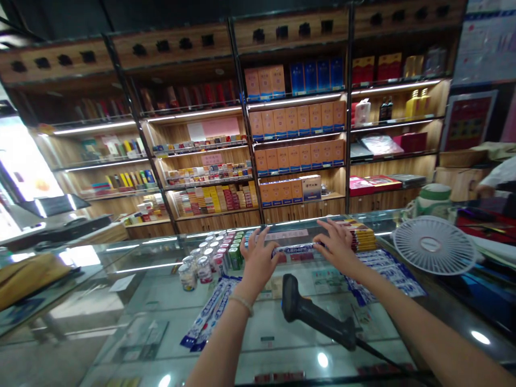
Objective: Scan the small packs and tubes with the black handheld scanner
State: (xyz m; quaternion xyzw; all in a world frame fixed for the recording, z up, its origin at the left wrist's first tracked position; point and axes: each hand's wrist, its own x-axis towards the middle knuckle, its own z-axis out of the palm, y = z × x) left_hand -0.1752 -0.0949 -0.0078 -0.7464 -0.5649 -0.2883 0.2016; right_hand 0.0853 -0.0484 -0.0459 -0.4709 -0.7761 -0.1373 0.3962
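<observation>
My left hand point(258, 262) and my right hand point(337, 248) hold the two ends of a long, narrow blue-and-white packet point(296, 249) above the far part of the glass counter. Its ends are pinched between thumbs and fingers, and the packet is level. Below and between my forearms lies a black barcode scanner point(318, 317), its cable running to the lower right. Similar blue-and-white packets point(213, 312) lie beside my left wrist. More such packets point(387, 274) are spread out to the right, under my right forearm.
Rows of small cans point(207, 255) stand left of my left hand. Stacked yellow-and-red packs point(363, 236) sit behind my right hand. Further right are a white fan point(435, 244) and a green-and-white jug point(435, 199). Stocked shelves point(298, 145) line the wall. A person's arm point(495, 177) shows at right.
</observation>
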